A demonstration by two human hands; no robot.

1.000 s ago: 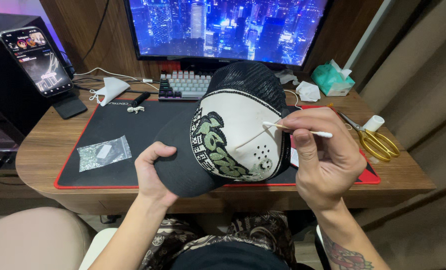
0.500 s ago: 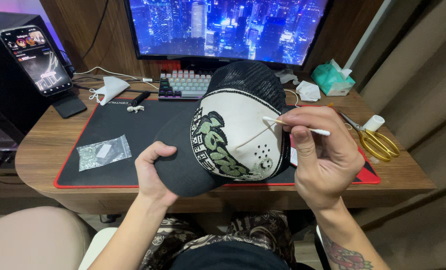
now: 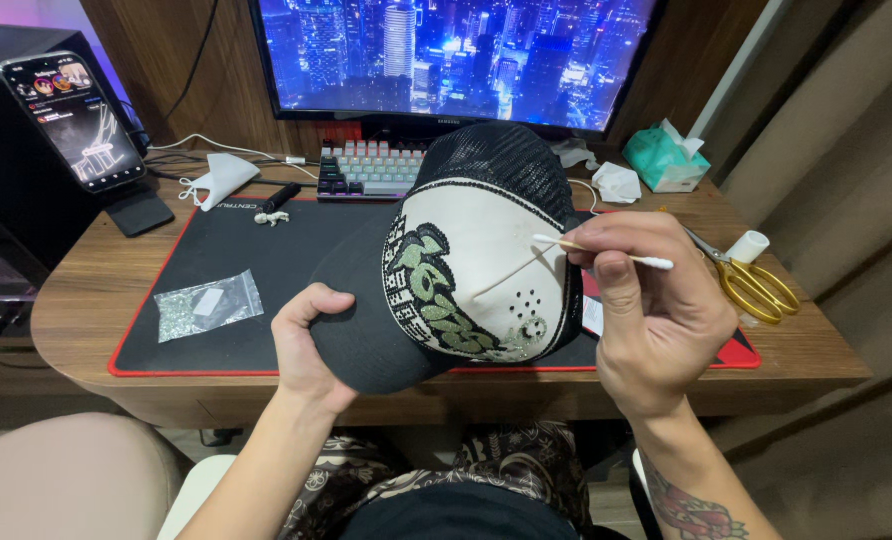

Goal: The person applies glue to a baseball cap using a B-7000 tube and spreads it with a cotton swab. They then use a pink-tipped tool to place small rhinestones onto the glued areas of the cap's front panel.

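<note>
Left hand: the left hand (image 3: 306, 340) is gripping the black brim of the cap (image 3: 466, 270) at about 7 o'clock of the cap, thumb on top and fingers curled under, tilting the white front panel up toward the camera.
Right hand: the right hand (image 3: 656, 310) is pinching a cotton swab (image 3: 601, 251) between thumb and fingertips, at about 3 o'clock of the cap.
Swab: it is lying nearly level, 1 tip resting on or just over the white panel, the other pointing right; contact cannot be told for sure.
Cap place: it is being held above the black desk mat (image 3: 216, 250), in front of the keyboard (image 3: 366, 172).
Doing it well: keeping the brim hand steady, working the swab tip lightly in short strokes, staying clear of the green lettering and the small vent holes.
Nearby: gold scissors (image 3: 756, 285) are lying at 3 o'clock, a small clear bag (image 3: 206, 305) at 9 o'clock.
</note>
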